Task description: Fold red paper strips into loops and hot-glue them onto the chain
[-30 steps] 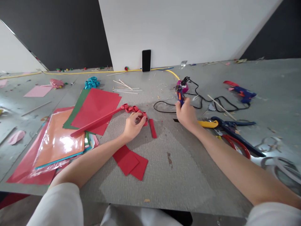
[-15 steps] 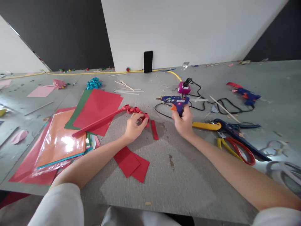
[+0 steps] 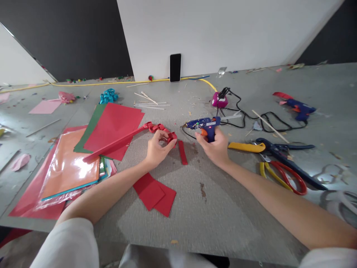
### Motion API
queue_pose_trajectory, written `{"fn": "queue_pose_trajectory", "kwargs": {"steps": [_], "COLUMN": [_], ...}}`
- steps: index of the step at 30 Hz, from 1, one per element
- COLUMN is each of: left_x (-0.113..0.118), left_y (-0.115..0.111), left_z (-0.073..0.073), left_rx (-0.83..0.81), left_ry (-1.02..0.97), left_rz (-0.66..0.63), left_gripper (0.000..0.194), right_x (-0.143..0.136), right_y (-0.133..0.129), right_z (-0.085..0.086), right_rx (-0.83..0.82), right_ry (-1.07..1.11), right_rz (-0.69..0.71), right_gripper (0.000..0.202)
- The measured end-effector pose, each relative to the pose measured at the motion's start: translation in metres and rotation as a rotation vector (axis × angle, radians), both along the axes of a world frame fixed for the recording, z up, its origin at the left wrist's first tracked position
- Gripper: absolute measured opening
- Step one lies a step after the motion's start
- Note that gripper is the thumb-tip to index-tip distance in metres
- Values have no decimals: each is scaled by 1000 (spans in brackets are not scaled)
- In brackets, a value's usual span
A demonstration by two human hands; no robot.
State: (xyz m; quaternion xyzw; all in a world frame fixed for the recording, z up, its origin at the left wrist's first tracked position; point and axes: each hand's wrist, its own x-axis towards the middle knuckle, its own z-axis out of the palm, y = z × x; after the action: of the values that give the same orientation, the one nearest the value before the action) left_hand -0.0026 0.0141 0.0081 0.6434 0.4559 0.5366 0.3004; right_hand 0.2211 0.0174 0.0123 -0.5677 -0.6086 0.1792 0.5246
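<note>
My left hand (image 3: 157, 149) pinches the near end of a red paper chain (image 3: 156, 127), whose curled loops run back to the left. A long red rod or rolled strip (image 3: 114, 144) joins the chain's far end and lies over red paper. In my right hand (image 3: 214, 147) is a blue hot glue gun (image 3: 205, 123) with an orange trigger and a small red light; its nozzle points left, apart from the chain. A short red paper strip (image 3: 182, 152) lies on the table between my hands. Two red paper pieces (image 3: 156, 195) overlap nearer to me.
At left lie red sheets (image 3: 114, 126) and a plastic-wrapped orange pack (image 3: 72, 163). A phone (image 3: 175, 67) leans on the wall. To the right are pliers (image 3: 279, 152), red-and-yellow-handled scissors (image 3: 290, 178), a second glue gun (image 3: 299, 109) and black cords. A purple plug block (image 3: 219, 100) sits behind.
My right hand has brought the glue gun slightly left and toward me. My left hand keeps its pinch on the red paper chain. The view has shifted a little.
</note>
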Motion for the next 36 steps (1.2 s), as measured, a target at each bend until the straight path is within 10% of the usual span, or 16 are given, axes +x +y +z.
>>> {"fn": "queue_pose_trajectory", "kwargs": {"steps": [36], "left_x": [-3], "left_y": [2], "left_z": [-2], "left_rx": [65], "left_ry": [61], "left_rz": [12], "left_gripper": [34], "right_x": [-2], "right_y": [-1], "right_z": [-3], "right_rx": [-3], "right_ry": [-162], "right_rz": [69], "right_gripper": [29]}}
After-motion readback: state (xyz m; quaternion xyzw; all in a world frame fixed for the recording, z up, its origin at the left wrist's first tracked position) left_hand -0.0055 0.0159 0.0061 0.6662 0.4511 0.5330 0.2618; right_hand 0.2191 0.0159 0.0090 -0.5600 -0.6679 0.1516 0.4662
